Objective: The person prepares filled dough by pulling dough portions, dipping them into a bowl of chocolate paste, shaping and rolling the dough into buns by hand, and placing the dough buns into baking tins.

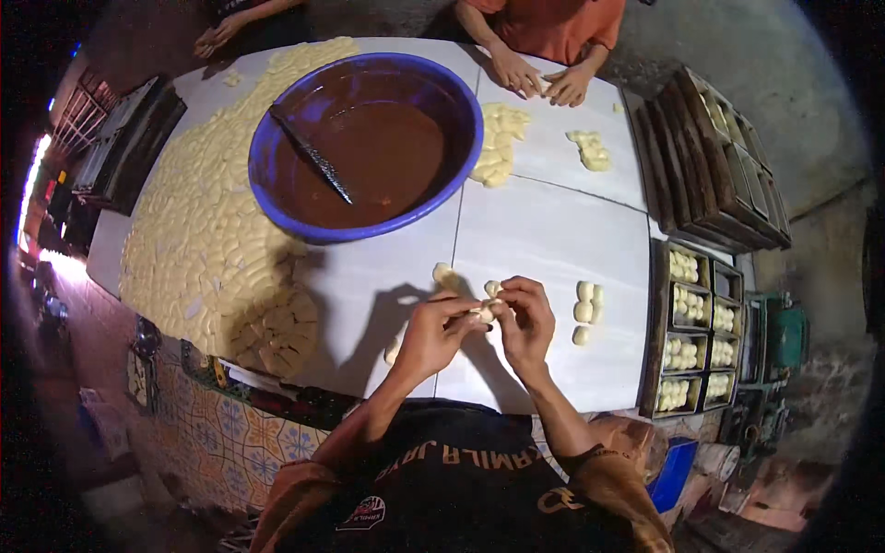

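Over the white table (553, 221), my left hand (430, 334) and my right hand (524, 323) meet with fingertips pinched on a small piece of pale dough (485, 312). Whether any filling is in it cannot be made out. Just beyond my right fingertips shows a dough ball (493, 288). A dough lump (444, 274) lies past my left hand, and another dough piece (392, 350) is partly hidden beside my left wrist. To the right of my right hand, several rounded dough balls (584, 313) sit close together on the table.
A blue basin (369, 234) holds brown paste and a dark flat tool (318, 161). Many dough pieces (198, 221) cover the table's left. At right stand a compartmented tray (656, 323) with dough balls and stacked trays (682, 166). Across, a co-worker's hands (544, 81) handle dough; another person stands far left.
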Demonstrator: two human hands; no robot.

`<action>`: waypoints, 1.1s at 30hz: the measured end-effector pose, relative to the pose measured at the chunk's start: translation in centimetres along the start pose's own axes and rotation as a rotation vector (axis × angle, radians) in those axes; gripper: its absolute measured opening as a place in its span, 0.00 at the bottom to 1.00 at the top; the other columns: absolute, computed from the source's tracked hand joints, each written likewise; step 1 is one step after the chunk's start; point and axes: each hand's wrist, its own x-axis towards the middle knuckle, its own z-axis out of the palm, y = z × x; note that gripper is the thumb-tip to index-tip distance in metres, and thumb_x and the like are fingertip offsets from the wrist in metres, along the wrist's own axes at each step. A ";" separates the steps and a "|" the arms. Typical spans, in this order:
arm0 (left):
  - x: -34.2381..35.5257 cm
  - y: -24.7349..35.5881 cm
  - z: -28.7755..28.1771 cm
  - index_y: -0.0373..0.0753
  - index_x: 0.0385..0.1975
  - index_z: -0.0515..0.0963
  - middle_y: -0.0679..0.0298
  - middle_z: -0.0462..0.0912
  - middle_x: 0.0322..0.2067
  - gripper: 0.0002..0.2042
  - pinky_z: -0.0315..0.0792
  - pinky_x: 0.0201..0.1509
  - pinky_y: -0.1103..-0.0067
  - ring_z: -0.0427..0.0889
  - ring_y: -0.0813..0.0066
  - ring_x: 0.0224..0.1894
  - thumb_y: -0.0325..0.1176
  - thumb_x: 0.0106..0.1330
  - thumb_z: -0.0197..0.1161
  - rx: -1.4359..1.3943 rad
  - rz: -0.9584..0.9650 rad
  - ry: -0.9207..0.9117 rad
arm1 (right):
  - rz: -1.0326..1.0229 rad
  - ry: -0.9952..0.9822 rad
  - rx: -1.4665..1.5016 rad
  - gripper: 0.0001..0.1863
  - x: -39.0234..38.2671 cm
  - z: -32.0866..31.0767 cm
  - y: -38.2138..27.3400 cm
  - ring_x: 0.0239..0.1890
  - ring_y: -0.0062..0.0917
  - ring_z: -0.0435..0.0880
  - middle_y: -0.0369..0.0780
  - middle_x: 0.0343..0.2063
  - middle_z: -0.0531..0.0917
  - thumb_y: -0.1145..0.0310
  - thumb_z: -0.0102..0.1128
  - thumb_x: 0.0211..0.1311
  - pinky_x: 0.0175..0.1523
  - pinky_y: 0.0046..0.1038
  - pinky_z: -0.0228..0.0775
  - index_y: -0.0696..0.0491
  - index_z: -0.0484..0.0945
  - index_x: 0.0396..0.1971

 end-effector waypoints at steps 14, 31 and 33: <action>-0.8 -2.2 5.2 0.34 0.44 0.70 0.61 0.72 0.40 0.14 0.79 0.45 0.77 0.76 0.74 0.45 0.19 0.59 0.62 -0.441 0.038 -0.243 | 0.572 -0.144 0.087 0.27 -4.6 -5.6 -0.4 0.40 0.17 0.77 0.38 0.43 0.78 0.73 0.55 0.65 0.40 0.21 0.74 0.56 0.63 0.64; -0.6 -5.4 2.1 0.33 0.40 0.74 0.58 0.80 0.38 0.07 0.72 0.51 0.72 0.79 0.68 0.45 0.25 0.65 0.55 -0.562 -0.033 0.058 | 0.435 0.671 -0.478 0.23 -9.6 -18.4 9.9 0.52 0.34 0.79 0.53 0.48 0.80 0.83 0.46 0.54 0.59 0.30 0.67 0.67 0.74 0.52; -0.9 -6.4 1.7 0.34 0.39 0.74 0.58 0.81 0.37 0.06 0.74 0.47 0.74 0.81 0.68 0.41 0.24 0.64 0.55 -0.611 -0.042 0.123 | 0.445 0.521 -0.535 0.21 -8.8 -17.6 9.3 0.49 0.42 0.80 0.55 0.45 0.80 0.78 0.51 0.54 0.56 0.33 0.69 0.65 0.75 0.50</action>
